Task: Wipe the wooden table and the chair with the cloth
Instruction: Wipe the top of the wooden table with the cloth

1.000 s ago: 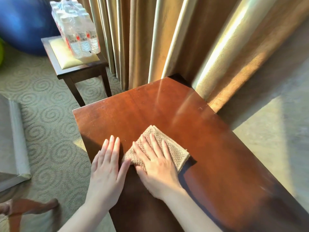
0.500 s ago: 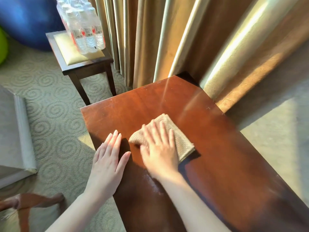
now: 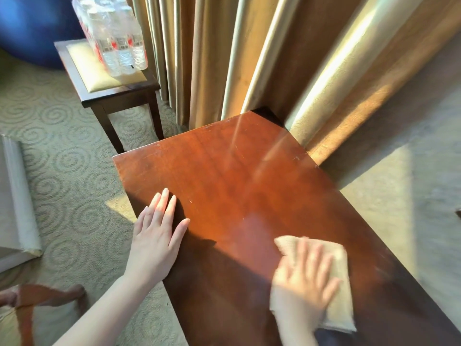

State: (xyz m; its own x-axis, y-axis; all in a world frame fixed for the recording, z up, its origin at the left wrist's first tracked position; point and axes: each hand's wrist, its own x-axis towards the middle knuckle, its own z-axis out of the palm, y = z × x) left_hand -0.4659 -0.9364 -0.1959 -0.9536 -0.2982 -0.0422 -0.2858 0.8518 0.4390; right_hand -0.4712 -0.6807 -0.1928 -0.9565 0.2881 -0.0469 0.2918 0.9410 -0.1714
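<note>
The reddish-brown wooden table (image 3: pixel 239 176) fills the middle of the head view. My right hand (image 3: pixel 303 280) lies flat on the beige woven cloth (image 3: pixel 339 290), pressing it onto the near right part of the tabletop; both are blurred with motion. My left hand (image 3: pixel 156 236) rests palm down, fingers spread, on the table's left edge and holds nothing. Part of a wooden chair arm (image 3: pixel 37 295) shows at the bottom left.
A small dark side table (image 3: pixel 117 93) with a cushioned top carries a shrink-wrapped pack of water bottles (image 3: pixel 114 38) at the upper left. Gold curtains (image 3: pixel 249 58) hang behind the table. A blue ball (image 3: pixel 30 28) sits far left. Patterned carpet covers the floor.
My right hand has swept the cloth from the table's middle left toward the near right side. My left hand stays flat at the left edge. The view has shifted slightly.
</note>
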